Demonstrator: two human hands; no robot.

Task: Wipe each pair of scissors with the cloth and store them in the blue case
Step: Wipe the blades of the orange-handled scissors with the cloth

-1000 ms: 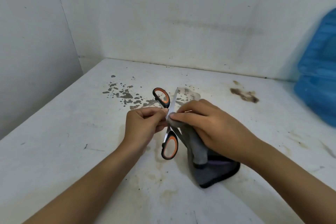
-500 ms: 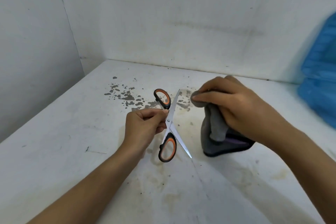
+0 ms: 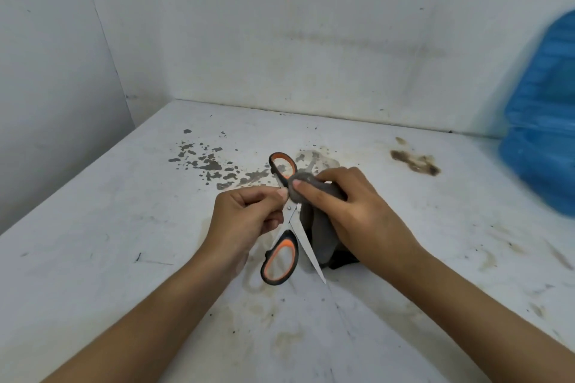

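Observation:
My left hand (image 3: 249, 214) pinches a pair of scissors (image 3: 287, 224) at the pivot, holding them above the table with blades spread. The scissors have black handles with orange lining; one loop points away, the other toward me. My right hand (image 3: 351, 211) grips a grey cloth (image 3: 320, 236) and presses its bunched end against the far blade next to the pivot, hiding that blade. The near blade sticks out bare, pointing toward me. The blue case (image 3: 544, 121) stands at the right edge, partly cut off.
The white table (image 3: 93, 258) is stained, with dark flecks at the centre-left and a brown smear (image 3: 415, 162) at the back right. White walls close the back and left sides.
My right hand had lifted the cloth away to the right half a second ago; now it has come back and presses the cloth onto the blade by the pivot. The left hand has stayed put.

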